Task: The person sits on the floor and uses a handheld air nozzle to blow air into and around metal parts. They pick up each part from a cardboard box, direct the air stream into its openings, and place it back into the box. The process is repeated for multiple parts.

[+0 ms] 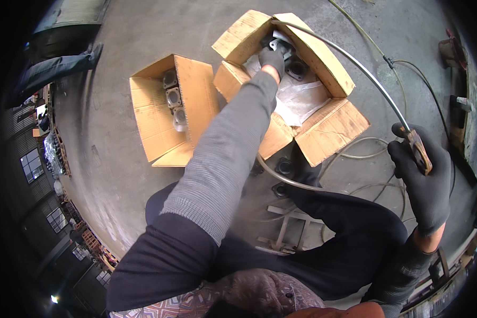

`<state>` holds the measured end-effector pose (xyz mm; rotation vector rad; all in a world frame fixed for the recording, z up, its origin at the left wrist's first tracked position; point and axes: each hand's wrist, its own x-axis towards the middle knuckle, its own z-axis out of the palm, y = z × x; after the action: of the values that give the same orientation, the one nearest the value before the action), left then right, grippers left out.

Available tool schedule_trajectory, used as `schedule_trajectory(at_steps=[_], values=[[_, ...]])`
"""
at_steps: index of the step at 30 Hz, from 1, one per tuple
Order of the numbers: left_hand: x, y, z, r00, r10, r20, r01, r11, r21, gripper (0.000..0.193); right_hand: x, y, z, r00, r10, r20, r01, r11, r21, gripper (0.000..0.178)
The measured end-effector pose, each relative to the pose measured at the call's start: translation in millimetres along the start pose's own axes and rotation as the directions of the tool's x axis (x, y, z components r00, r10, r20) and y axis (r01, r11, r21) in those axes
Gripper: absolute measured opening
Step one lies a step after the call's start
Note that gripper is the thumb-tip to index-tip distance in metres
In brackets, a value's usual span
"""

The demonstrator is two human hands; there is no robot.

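Left hand (272,56) grips grey metal part (282,46) in carton (323,58).

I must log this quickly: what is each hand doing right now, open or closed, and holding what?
Left hand: closed on a metal part inside the cardboard box.
Right hand: closed on the handle of a long curved rod.

Grey concrete floor (122,153), two open cardboard boxes (159,124) (flaps spread), loose cables (365,153)

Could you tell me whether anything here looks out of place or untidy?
Two dark metal parts lie loose on the concrete floor beside the open cardboard box, among trailing hoses, while similar parts sit packed inside it.
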<state>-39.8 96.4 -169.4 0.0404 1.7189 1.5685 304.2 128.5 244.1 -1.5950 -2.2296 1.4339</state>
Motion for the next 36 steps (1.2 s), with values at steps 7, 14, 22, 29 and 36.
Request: schedule_trajectory(at_steps=[7, 14, 22, 29, 36], values=[[-212, 107, -53, 0.992, 0.065, 0.106, -0.056, 0.995, -0.084, 0.033, -20, 8, -22, 0.995, -0.036, 0.097, 0.034, 0.999, 0.025, 0.025], [-365, 136, -95, 0.981, 0.029, 0.193, 0.022, 0.966, -0.257, 0.037, -89, 34, -44, 0.973, -0.16, 0.167, 0.156, 0.987, 0.036, 0.025], [-455, 123, -139, 0.987, 0.028, 0.157, -0.004, 0.989, -0.146, 0.04, -191, 41, -82, 0.998, -0.033, 0.058, 0.036, 0.998, -0.047, 0.026], [-497, 124, -151, 0.976, 0.022, 0.217, 0.014, 0.986, -0.165, 0.043, -218, 71, -69, 0.976, -0.177, 0.127, 0.188, 0.978, -0.087, 0.033], [-513, 133, -160, 0.977, 0.02, 0.213, 0.046, 0.952, -0.304, 0.032, -232, 63, -76, 0.973, -0.162, 0.163, 0.188, 0.97, -0.155, 0.027]])
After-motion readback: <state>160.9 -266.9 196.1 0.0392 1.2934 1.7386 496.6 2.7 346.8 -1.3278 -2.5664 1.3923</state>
